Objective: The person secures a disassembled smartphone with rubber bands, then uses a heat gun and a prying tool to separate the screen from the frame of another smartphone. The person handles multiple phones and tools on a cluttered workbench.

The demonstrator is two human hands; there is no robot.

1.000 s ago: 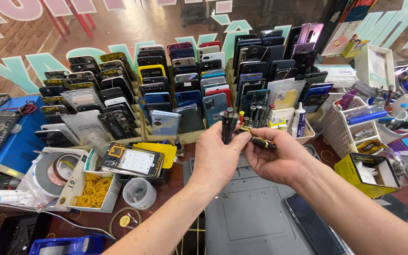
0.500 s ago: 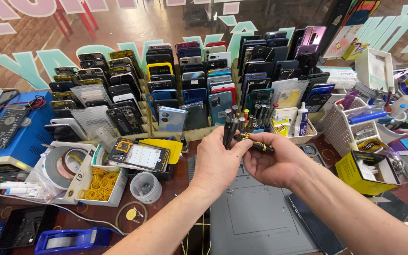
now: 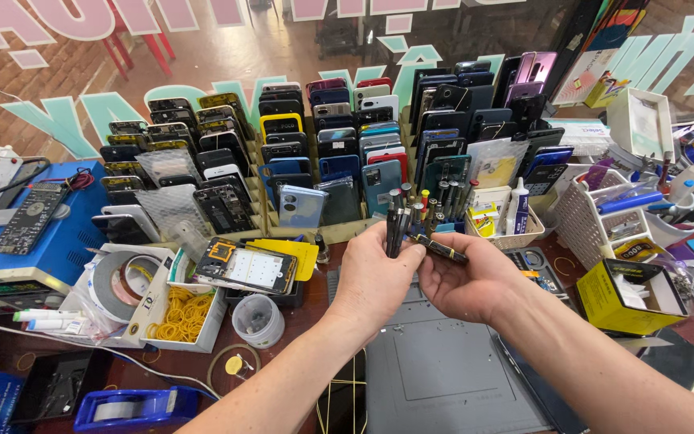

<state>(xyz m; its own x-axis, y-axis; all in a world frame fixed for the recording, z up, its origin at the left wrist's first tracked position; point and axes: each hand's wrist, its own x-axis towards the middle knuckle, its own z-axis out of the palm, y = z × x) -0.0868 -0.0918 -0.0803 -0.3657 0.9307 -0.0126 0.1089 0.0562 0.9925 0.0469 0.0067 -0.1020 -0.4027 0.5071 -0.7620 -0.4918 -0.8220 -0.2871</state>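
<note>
A bundle of dark, slim screwdrivers (image 3: 396, 229) stands upright in the closed left hand (image 3: 375, 277), above a grey work mat (image 3: 443, 378). The right hand (image 3: 467, 281) pinches one black screwdriver with a gold band (image 3: 439, 247), held slanting and touching the bundle. Just behind them are a holder of more tools (image 3: 435, 205) and rows of upright phones (image 3: 347, 153). A box of yellow rubber bands (image 3: 180, 315) sits at the left.

The left hand (image 3: 375, 277) grips dark metal screwdrivers (image 3: 395, 229); the right hand (image 3: 471, 285) pinches another screwdriver (image 3: 442, 247), black and glossy. Matt grey rubber mat (image 3: 443, 378) near; glossy glass phones (image 3: 339, 153) far
</note>
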